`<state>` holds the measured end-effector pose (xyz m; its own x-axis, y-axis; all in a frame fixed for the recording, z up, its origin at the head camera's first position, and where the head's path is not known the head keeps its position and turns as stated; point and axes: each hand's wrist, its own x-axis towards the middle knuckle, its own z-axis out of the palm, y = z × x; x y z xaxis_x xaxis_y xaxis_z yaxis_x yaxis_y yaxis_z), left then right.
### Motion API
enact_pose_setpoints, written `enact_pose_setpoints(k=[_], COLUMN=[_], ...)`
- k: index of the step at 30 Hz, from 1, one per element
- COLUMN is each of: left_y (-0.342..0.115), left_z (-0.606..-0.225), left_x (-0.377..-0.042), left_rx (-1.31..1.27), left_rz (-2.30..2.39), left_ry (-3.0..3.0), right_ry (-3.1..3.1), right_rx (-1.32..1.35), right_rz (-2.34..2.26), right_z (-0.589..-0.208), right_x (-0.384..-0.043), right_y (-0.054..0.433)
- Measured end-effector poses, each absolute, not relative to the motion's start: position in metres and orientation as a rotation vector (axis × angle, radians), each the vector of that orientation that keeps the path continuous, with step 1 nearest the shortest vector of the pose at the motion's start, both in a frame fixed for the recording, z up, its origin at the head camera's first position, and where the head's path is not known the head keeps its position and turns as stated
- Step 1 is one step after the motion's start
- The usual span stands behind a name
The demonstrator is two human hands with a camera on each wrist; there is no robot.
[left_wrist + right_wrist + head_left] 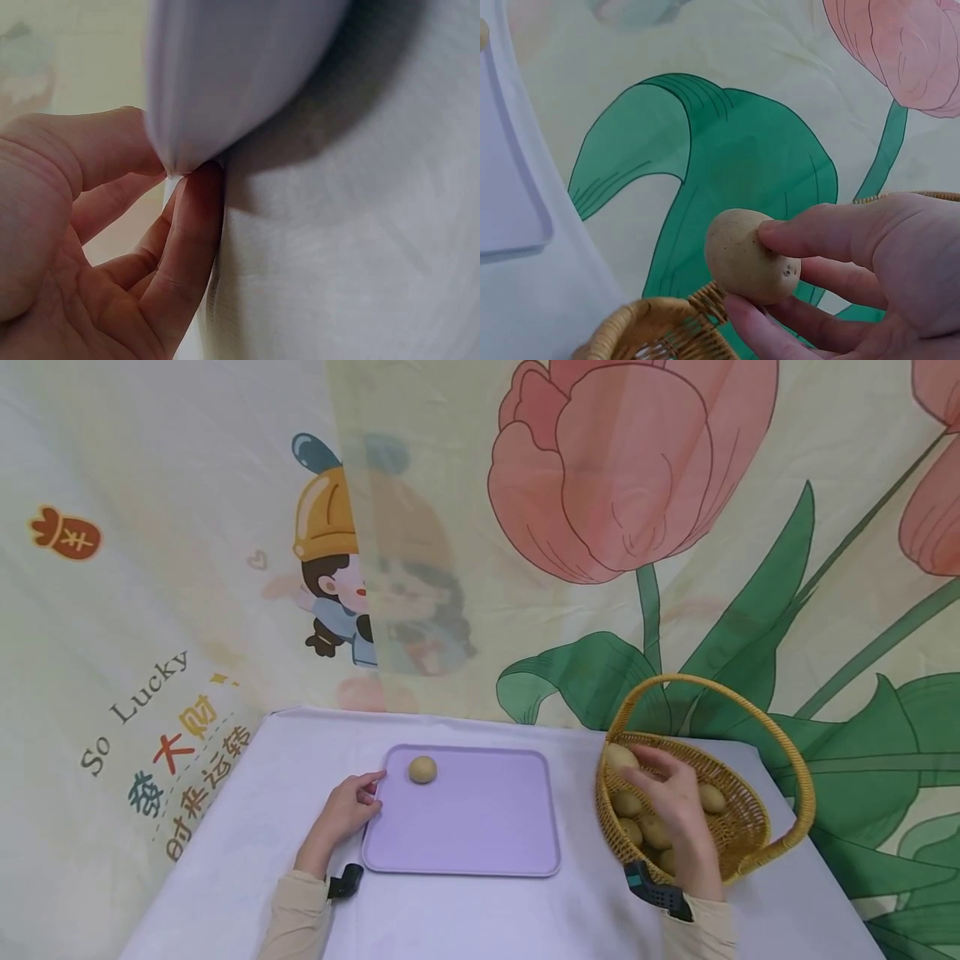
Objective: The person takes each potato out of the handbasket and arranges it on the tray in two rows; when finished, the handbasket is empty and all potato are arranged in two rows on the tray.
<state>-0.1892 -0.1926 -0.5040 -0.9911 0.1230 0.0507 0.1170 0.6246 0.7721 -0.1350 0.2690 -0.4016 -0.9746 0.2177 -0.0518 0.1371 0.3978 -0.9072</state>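
Observation:
A potato (748, 256) is pinched between the thumb and fingers of my right hand (678, 793), over the left rim of a wicker basket (738, 814). Several more potatoes (656, 832) lie in that basket, partly hidden by the hand. My left hand (347, 812) pinches the left edge of a purple tray (472, 827); in the left wrist view its thumb and a finger (196, 217) meet at the tray's rim. One potato (422, 769) sits on the tray near its far left corner.
The basket's tall handle (798, 760) arches above it on the right. Under everything is a table with a white cloth (435, 918). Behind it hangs a printed curtain (450, 527) with tulips and a cartoon figure.

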Motion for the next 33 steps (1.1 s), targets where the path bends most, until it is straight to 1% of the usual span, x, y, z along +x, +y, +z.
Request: enact_pose_setpoints(k=[9, 18, 22, 33], left_y=[-0.194, -0.196, -0.195, -0.192], left_z=[-0.504, -0.506, -0.507, -0.506], left_x=[-0.190, -0.191, -0.191, -0.190], left_rx=[0.204, 0.216, 0.203, 0.214], left_rz=[1.332, 1.346, 1.345, 1.352], left_ry=[2.827, 2.837, 2.836, 2.826], right_ry=[-2.536, -2.522, -2.478, -2.388], right_rx=[-0.300, -0.248, -0.204, -0.200], right_rz=[1.680, 1.669, 1.702, 1.790], right_z=[-0.408, -0.427, -0.438, -0.458], right_x=[-0.146, -0.159, -0.165, -0.174], right_y=[0.236, 0.188, 0.174, 0.142])
